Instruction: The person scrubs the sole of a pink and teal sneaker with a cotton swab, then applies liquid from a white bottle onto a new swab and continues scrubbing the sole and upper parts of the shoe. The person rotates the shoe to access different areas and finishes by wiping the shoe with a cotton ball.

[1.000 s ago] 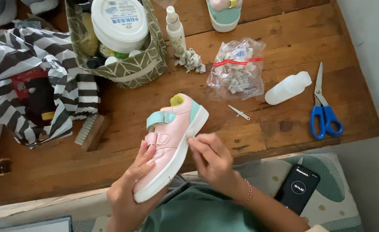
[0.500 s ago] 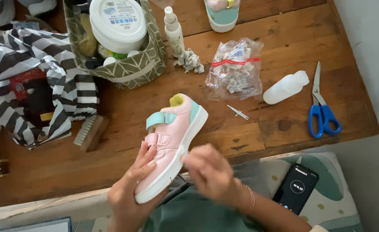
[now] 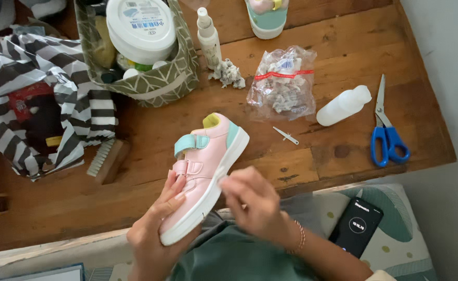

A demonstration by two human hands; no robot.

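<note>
Since a second ago the right hand has slid along the white sole edge of the pink shoe, its fingers pinched together against the rim, perhaps on something small that I cannot make out. The left hand is closed around the toe end from below, holding the shoe in the air over the near edge of the wooden table. The shoe is small, pale pink with mint straps and a yellow heel tab; it seems light, soft above and stiff at the sole, so the sole is the best grip.
</note>
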